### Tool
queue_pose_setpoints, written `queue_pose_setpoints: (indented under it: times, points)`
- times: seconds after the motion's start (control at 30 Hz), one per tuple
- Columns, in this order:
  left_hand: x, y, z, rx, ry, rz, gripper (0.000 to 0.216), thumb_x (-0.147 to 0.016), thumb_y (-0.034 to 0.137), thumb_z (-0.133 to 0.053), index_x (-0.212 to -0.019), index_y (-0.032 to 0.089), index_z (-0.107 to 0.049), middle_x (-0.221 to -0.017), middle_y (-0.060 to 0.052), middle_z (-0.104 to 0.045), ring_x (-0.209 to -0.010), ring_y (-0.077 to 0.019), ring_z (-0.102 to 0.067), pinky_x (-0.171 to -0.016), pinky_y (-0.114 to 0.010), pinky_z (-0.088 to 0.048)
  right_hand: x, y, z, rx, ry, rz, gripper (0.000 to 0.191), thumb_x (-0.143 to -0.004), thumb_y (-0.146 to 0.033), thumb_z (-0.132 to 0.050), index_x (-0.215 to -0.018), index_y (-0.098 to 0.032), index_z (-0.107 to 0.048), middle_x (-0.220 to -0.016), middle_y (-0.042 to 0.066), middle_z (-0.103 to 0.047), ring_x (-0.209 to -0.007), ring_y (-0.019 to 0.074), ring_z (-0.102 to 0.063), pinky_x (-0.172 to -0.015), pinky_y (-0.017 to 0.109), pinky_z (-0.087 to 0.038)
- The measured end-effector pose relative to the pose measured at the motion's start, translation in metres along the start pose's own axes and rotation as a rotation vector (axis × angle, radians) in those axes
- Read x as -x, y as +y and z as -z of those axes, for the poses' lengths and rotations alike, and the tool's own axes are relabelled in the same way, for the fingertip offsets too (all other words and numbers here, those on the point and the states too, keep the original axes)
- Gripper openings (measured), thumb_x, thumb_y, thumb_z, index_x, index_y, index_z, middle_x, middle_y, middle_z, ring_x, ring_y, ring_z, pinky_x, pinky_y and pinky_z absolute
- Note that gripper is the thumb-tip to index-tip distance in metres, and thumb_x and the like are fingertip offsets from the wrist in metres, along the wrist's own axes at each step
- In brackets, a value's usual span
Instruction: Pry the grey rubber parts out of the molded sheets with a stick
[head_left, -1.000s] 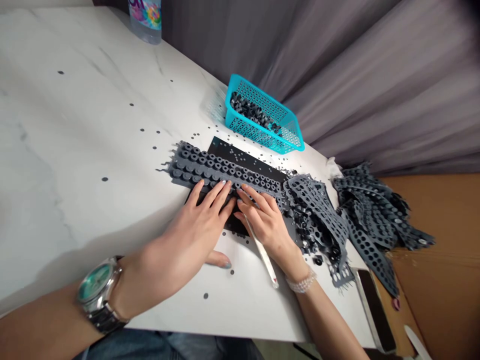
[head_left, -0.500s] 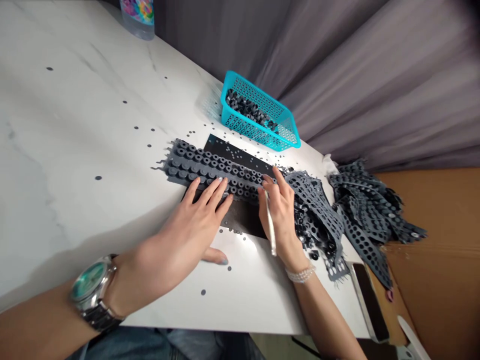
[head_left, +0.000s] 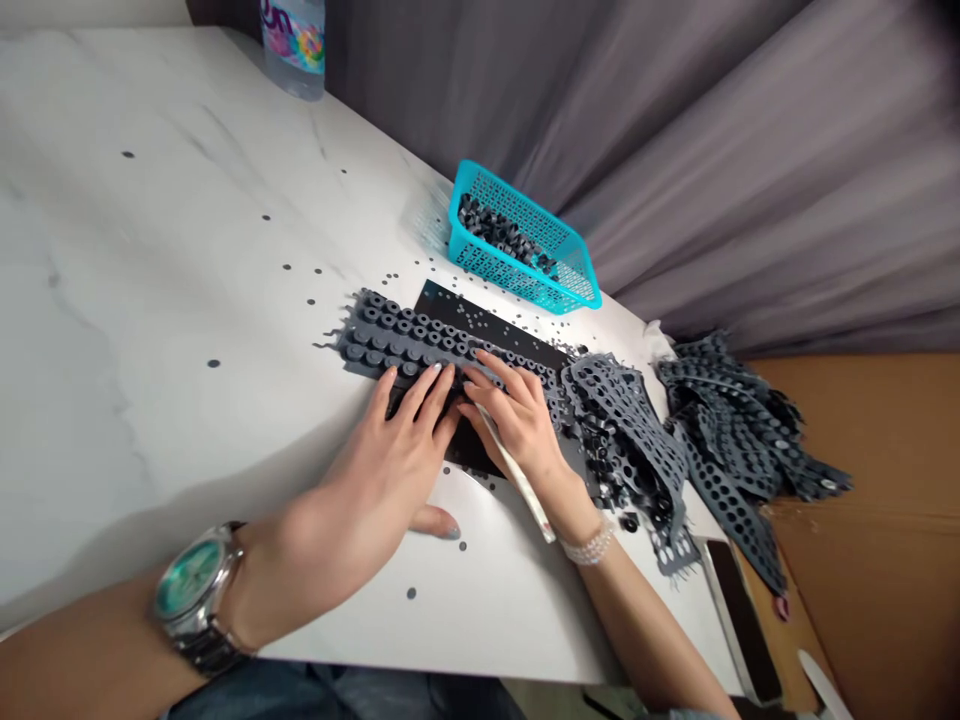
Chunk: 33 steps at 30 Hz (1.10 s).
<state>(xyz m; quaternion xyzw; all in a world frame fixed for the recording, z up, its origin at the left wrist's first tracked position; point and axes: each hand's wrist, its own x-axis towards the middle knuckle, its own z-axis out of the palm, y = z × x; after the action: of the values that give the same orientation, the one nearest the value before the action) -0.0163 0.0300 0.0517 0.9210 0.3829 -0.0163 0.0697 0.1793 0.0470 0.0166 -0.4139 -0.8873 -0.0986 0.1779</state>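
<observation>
A dark grey rubber strip (head_left: pixel 409 335) studded with small round rings lies across a black mat (head_left: pixel 487 320) on the white marble table (head_left: pixel 150 300). My left hand (head_left: pixel 382 470), with a watch on the wrist, lies flat with fingers stretched out on the strip's near edge. My right hand (head_left: pixel 517 420) rests beside it with fingers spread on the strip, and a thin white stick (head_left: pixel 517 475) is tucked under the palm. The two hands' fingertips almost touch.
A turquoise basket (head_left: pixel 574 285) holding black rubber rings stands behind the mat. Heaps of punched-out grey strips (head_left: pixel 720 440) lie at the right. Small black dots are scattered over the table. A bottle (head_left: pixel 294 45) stands at the far edge, a phone (head_left: pixel 739 625) near the right corner.
My right hand slid right along the strip with the stick upright, then came back left beside my left hand. The left hand stayed flat in place.
</observation>
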Motion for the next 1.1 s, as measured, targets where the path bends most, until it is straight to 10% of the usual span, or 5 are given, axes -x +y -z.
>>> queue_pose_setpoints:
  times: [0.5,0.77,1.1]
  points:
    - [-0.015,0.001,-0.039,0.046,0.076,0.045,0.106,-0.062,0.077,-0.062,-0.142,0.008,-0.046,-0.155,-0.023,-0.029,-0.146,-0.0371,-0.021,-0.116,-0.061,-0.01,-0.006,-0.003,-0.003,0.074,-0.119,0.051,0.017,-0.098,-0.015,-0.042,-0.108,-0.015,-0.057,-0.127,0.018,-0.064,-0.137,0.0245,-0.043,-0.101,0.042,-0.042]
    - [-0.014,0.0,-0.037,0.037,0.034,0.054,0.113,-0.062,0.079,-0.06,-0.148,0.011,-0.034,-0.157,-0.023,-0.018,-0.146,-0.0363,-0.019,-0.114,-0.062,-0.01,0.008,0.018,-0.01,0.037,0.166,-0.42,0.017,-0.099,-0.022,-0.039,-0.104,-0.019,-0.055,-0.116,0.018,-0.067,-0.134,0.0285,-0.046,-0.096,0.05,-0.045]
    - [-0.012,0.0,-0.045,0.013,0.135,0.019,0.107,-0.065,0.078,-0.059,-0.141,0.004,-0.046,-0.156,-0.026,-0.021,-0.146,-0.0371,-0.019,-0.116,-0.06,-0.008,0.01,-0.007,0.006,-0.021,0.016,0.068,0.011,-0.094,-0.018,-0.054,-0.104,-0.019,-0.058,-0.118,0.012,-0.07,-0.129,0.0271,-0.053,-0.094,0.042,-0.046]
